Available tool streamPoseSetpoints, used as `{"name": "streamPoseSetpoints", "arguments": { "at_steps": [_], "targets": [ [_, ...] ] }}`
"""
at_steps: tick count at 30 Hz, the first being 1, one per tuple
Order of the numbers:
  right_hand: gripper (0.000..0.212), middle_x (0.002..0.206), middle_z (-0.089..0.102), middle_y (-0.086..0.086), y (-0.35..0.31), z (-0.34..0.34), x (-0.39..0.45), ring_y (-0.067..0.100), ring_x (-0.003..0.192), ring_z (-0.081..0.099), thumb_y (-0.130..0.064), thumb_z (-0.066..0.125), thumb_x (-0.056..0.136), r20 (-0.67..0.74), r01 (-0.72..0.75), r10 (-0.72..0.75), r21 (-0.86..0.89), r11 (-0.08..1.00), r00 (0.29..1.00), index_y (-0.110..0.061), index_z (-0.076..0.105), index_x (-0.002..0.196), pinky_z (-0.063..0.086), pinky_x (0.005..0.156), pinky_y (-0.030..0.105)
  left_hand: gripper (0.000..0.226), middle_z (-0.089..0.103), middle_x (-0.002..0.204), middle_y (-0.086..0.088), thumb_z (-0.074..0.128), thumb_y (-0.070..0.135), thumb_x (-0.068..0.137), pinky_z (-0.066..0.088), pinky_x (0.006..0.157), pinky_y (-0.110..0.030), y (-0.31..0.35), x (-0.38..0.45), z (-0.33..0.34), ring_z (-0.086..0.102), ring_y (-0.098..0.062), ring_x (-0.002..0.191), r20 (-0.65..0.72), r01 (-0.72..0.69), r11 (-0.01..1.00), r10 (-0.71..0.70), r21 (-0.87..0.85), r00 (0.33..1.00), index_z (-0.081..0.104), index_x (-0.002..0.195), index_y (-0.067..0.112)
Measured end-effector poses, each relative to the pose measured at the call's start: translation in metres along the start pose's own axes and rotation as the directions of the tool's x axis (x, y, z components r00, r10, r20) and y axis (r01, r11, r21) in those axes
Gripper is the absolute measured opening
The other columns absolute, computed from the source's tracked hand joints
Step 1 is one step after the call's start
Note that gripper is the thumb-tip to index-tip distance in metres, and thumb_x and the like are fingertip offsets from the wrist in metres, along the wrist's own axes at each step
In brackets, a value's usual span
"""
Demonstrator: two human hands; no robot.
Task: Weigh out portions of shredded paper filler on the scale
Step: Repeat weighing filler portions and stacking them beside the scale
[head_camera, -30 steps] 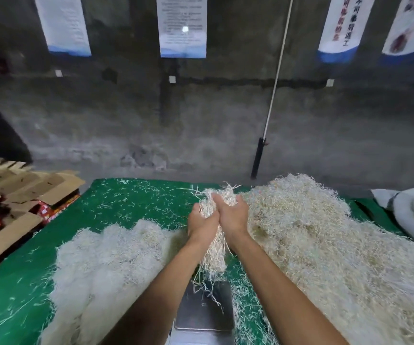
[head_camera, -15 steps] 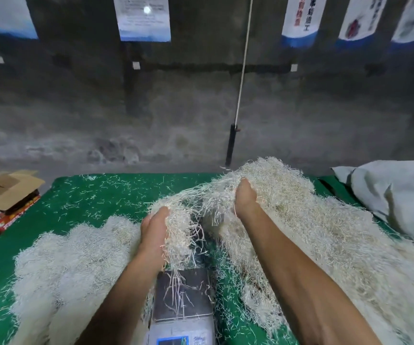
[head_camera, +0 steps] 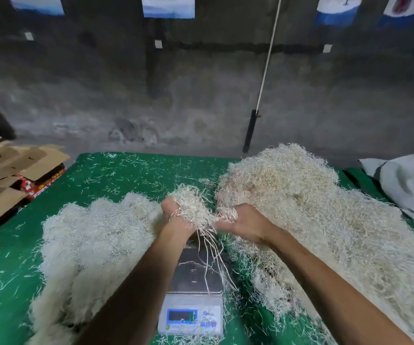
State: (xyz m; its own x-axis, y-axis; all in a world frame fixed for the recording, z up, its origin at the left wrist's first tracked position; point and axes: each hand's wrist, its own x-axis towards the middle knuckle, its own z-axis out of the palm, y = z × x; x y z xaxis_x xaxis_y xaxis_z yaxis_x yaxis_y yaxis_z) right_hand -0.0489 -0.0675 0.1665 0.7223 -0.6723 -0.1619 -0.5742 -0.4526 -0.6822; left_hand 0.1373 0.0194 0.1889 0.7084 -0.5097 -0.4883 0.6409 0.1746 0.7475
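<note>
A clump of pale shredded paper hangs above the scale, long strands trailing down from it. My left hand grips the clump from the left. My right hand grips its right end, close to the big loose heap of filler on the right. Below both hands stands the digital scale, with a steel pan that carries only a few stray strands. A second, whiter heap of filler lies to the left of the scale.
A green cloth scattered with shreds covers the table. Flattened cardboard boxes are stacked off the table's left edge. A grey sack lies at the far right. A concrete wall with a hanging cord stands behind.
My hands came back together after pulling a clump away from the right heap. The right hand moved down and toward me, out of the heap, and the clump is now compact above the scale.
</note>
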Motion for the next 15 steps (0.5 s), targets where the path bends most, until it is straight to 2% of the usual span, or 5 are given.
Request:
{"name": "streamPoseSetpoints", "arguments": {
  "at_steps": [4, 6, 9, 12, 15],
  "targets": [
    [0.045, 0.074, 0.063, 0.003, 0.059, 0.009, -0.003, 0.015, 0.056, 0.06, -0.053, 0.057, 0.098, -0.037, -0.074, 0.064, -0.465, 0.882, 0.997, -0.02, 0.048, 0.068, 0.045, 0.05, 0.022, 0.047, 0.045, 0.147, -0.022, 0.043, 0.027, 0.106, 0.046, 0.106, -0.045, 0.005, 0.022, 0.003, 0.046, -0.037, 0.132, -0.135, -0.023, 0.99, 0.042, 0.142, 0.99, 0.046, 0.141, -0.004],
    [0.043, 0.062, 0.05, 0.0, 0.081, 0.012, -0.006, 0.011, 0.045, 0.047, -0.041, 0.055, 0.103, -0.266, -0.195, 0.187, -0.004, 0.981, 0.946, -0.018, 0.046, 0.068, 0.04, 0.046, 0.022, 0.047, 0.048, 0.145, -0.022, 0.04, 0.027, 0.107, 0.05, 0.092, -0.046, 0.007, 0.033, -0.001, 0.049, -0.04, 0.13, -0.158, -0.031, 0.974, 0.067, 0.223, 0.985, 0.047, 0.143, -0.003],
    [0.049, 0.048, 0.038, 0.0, 0.099, 0.015, -0.003, 0.013, 0.031, 0.031, -0.039, 0.05, 0.106, -0.411, -0.198, 0.479, 0.563, 0.803, 0.775, -0.017, 0.042, 0.063, 0.033, 0.039, 0.021, 0.05, 0.046, 0.15, -0.022, 0.038, 0.03, 0.105, 0.042, 0.105, -0.053, -0.007, 0.042, -0.012, 0.047, -0.042, 0.136, -0.157, 0.001, 0.978, 0.033, 0.207, 0.987, 0.044, 0.147, 0.002],
    [0.058, 0.047, 0.045, 0.003, 0.103, 0.036, -0.002, 0.015, 0.036, 0.039, -0.044, 0.046, 0.106, -0.384, -0.245, 0.53, 0.586, 0.773, 0.756, -0.01, 0.051, 0.06, 0.042, 0.045, 0.024, 0.052, 0.048, 0.142, -0.015, 0.051, 0.031, 0.092, 0.042, 0.11, -0.049, -0.045, 0.043, -0.032, 0.046, -0.031, 0.134, -0.132, 0.064, 0.99, -0.048, 0.122, 0.99, 0.048, 0.14, 0.01],
    [0.05, 0.068, 0.059, 0.013, 0.12, 0.08, -0.004, 0.018, 0.047, 0.052, -0.042, 0.049, 0.106, -0.284, -0.333, 0.613, 0.636, 0.696, 0.738, -0.002, 0.061, 0.078, 0.047, 0.051, 0.024, 0.017, 0.032, 0.088, 0.0, 0.051, 0.028, 0.079, 0.038, 0.069, -0.032, -0.09, 0.046, -0.057, 0.039, -0.022, 0.088, -0.096, 0.037, 0.957, -0.01, 0.289, 0.995, 0.034, 0.082, 0.024]
  ]
}}
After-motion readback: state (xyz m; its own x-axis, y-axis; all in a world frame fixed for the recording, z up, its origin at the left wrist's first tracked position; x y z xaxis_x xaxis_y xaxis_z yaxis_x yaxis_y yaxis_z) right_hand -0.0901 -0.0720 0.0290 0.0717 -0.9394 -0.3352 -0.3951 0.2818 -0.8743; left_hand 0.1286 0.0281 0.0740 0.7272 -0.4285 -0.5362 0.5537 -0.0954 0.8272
